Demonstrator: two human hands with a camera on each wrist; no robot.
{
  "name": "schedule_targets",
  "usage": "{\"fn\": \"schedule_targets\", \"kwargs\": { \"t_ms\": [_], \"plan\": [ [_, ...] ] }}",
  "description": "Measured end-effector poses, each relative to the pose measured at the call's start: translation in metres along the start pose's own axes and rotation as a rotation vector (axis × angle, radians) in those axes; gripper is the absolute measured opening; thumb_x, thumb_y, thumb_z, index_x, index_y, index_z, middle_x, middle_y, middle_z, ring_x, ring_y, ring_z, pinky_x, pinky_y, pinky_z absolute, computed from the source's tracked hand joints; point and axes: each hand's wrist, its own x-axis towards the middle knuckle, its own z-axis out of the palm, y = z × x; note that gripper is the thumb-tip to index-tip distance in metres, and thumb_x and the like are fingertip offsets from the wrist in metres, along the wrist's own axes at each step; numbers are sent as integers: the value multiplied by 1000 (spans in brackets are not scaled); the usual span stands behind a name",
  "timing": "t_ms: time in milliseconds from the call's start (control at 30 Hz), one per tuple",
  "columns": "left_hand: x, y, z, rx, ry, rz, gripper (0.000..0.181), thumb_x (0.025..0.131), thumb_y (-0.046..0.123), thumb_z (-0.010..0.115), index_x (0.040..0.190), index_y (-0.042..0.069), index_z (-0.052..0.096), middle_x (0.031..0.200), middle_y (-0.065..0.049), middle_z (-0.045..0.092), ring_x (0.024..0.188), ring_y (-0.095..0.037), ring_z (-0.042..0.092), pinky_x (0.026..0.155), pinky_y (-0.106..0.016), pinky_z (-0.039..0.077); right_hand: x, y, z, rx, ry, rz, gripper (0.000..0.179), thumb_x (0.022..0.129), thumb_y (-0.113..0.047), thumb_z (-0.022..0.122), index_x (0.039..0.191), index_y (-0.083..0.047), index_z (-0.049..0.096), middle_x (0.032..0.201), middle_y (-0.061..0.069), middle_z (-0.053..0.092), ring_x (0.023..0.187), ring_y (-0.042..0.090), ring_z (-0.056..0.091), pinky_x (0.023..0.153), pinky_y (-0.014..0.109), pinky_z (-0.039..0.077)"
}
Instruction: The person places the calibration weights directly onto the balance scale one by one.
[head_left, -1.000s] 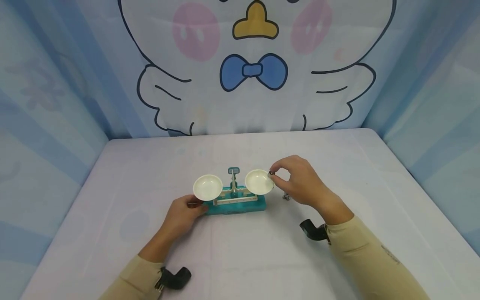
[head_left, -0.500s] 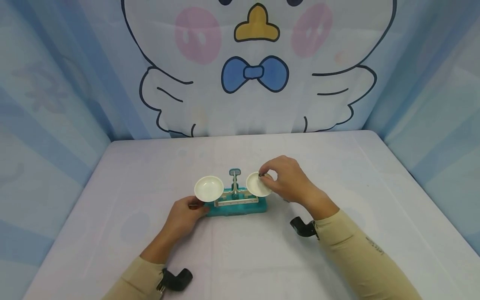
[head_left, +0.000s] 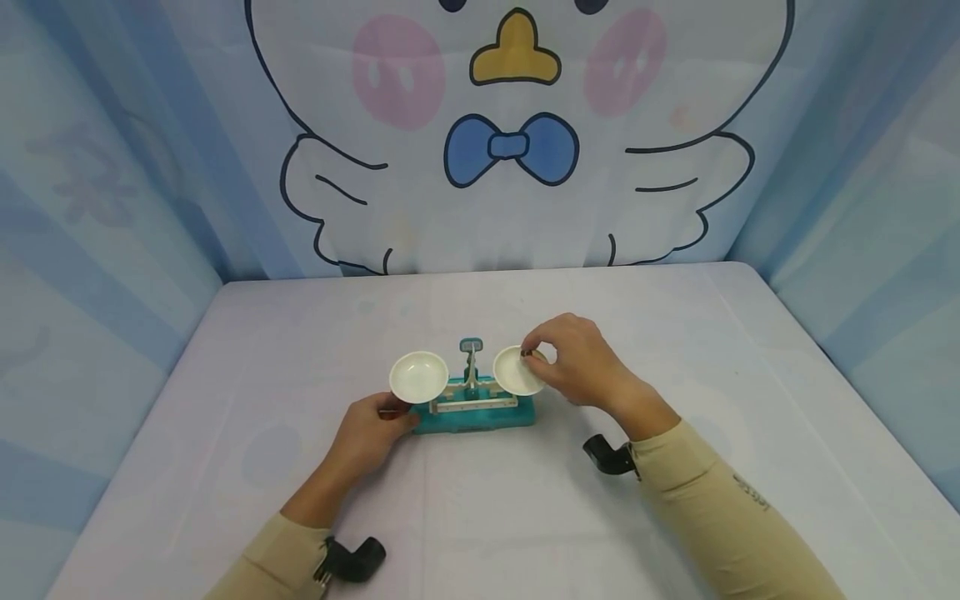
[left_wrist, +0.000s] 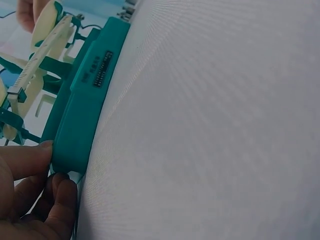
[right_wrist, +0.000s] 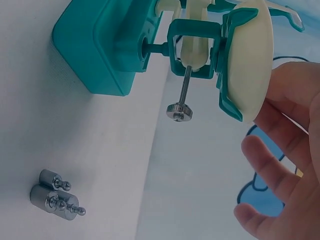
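Note:
A small teal balance scale [head_left: 476, 418] with two cream pans stands on the table. At its left end my left hand [head_left: 362, 435] grips the base, thumb on the edge and fingers curled against the end, below the left pan [head_left: 418, 377]. My right hand [head_left: 583, 362] pinches a small dark metal weight [head_left: 526, 353] between thumb and forefinger at the right pan [head_left: 513, 379]. In the right wrist view that pan [right_wrist: 252, 65] hides the pinching fingertips and the weight; the other fingers spread loosely beside it.
Three silver knobbed weights [right_wrist: 56, 196] stand close together on the table, right of the scale; my right hand hides them in the head view. A knurled adjusting nut [right_wrist: 179, 112] sticks out from the beam's right end. Printed curtains [head_left: 510, 225] enclose the back and sides.
My right hand has moved left with the weight, from the right pan's outer edge to over the pan, and then stays nearly still. The left hand keeps its grip on the base.

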Motion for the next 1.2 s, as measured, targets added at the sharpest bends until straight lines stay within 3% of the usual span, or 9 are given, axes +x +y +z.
{"fn": "schedule_targets", "kwargs": {
  "t_ms": [700, 1200],
  "plan": [
    [2, -1, 0, -10, -9, 7, 36, 92, 13, 69, 124, -4, 64, 122, -16, 65, 113, -33, 60, 96, -49, 49, -4, 6, 2, -45, 12, -26, 11, 89, -12, 74, 98, -7, 76, 99, 5, 73, 105, 30, 61, 97, 54, 45],
    [0, 0, -1, -2, -7, 13, 36, 93, 14, 68, 124, -4, 64, 120, -17, 65, 112, -32, 61, 95, -49, 49, -9, 5, -6, 4, 3, 68, 16, 91, -14, 72, 104, -5, 74, 110, 10, 71, 114, 32, 58, 101, 53, 44]
  ]
}}
